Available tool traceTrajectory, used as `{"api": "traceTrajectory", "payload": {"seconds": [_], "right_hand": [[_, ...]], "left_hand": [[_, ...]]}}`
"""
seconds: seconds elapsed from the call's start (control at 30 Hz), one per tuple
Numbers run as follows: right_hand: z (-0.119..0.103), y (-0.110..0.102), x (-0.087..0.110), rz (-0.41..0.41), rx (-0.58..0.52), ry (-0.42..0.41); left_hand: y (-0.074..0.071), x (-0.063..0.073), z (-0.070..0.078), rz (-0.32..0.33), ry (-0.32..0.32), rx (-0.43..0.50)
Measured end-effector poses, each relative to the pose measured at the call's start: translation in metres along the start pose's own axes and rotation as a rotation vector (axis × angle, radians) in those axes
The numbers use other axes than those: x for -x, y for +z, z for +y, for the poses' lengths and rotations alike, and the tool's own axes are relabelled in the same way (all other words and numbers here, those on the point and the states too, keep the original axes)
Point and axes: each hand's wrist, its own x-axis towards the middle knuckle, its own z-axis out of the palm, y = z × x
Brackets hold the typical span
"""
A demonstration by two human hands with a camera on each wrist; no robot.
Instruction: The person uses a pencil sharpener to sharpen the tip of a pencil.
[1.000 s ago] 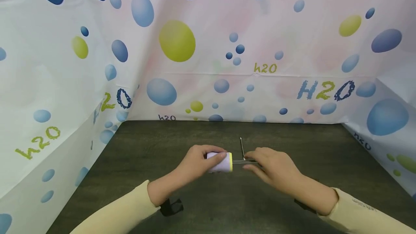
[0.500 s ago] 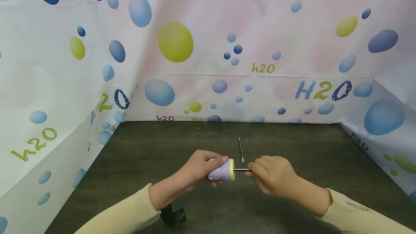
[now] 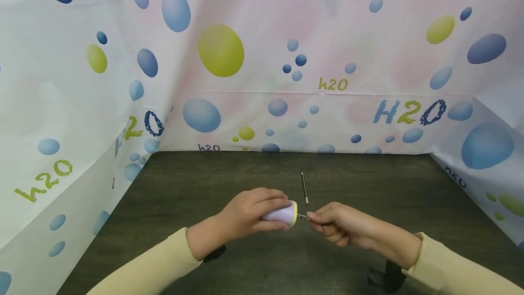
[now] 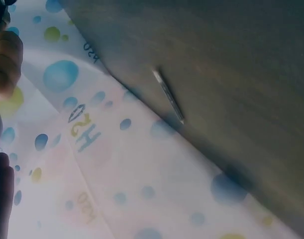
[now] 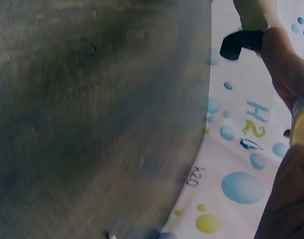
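Note:
My left hand [image 3: 249, 211] grips a lilac cup [image 3: 276, 215] with a yellow rim, held on its side with its mouth toward the right. Thin metal rods [image 3: 302, 216] stick out of that mouth a short way, the rest hidden inside the cup. With thumb and fingertips, my right hand [image 3: 337, 223] pinches their outer ends just beyond the rim. A separate slim silver rod [image 3: 304, 188] lies on the table behind the hands, and the left wrist view shows the same rod [image 4: 168, 96]. The right wrist view catches the cup's yellow rim [image 5: 302, 127] at its edge.
The dark wooden table [image 3: 204, 172] runs back to a white sheet [image 3: 262, 76] printed with blue and green bubbles, which also covers the sides. Black straps [image 3: 386, 279] hang at the wrists under the cream sleeves [image 3: 454, 261].
My right hand has turned and come closer to the cup, and less rod shows outside the mouth. My left hand has shifted its hold over the cup. The loose rod stays put.

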Motion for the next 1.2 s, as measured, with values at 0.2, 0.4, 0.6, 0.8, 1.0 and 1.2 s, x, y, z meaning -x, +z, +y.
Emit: {"api": "traceTrajectory", "payload": {"seconds": [0.2,0.4,0.6,0.8,1.0,1.2], "right_hand": [[-0.002,-0.001,0.0,-0.023,0.019,-0.021],[-0.004,0.0,0.001,-0.041,0.025,-0.024],[-0.005,-0.003,0.002,-0.055,0.035,-0.025],[0.001,-0.026,0.026,-0.028,0.001,-0.042],[0.002,-0.045,0.046,0.007,0.002,-0.09],[0.007,-0.045,0.051,0.021,0.0,-0.067]], "left_hand": [[-0.005,-0.004,-0.002,0.034,0.062,-0.02],[-0.006,-0.004,-0.003,0.025,0.074,-0.015],[-0.01,-0.004,-0.003,0.016,0.095,-0.035],[-0.035,0.012,-0.014,0.078,-0.023,-0.121],[-0.053,0.025,-0.023,0.096,-0.09,-0.141],[-0.05,0.03,-0.019,0.091,-0.102,-0.153]]}}
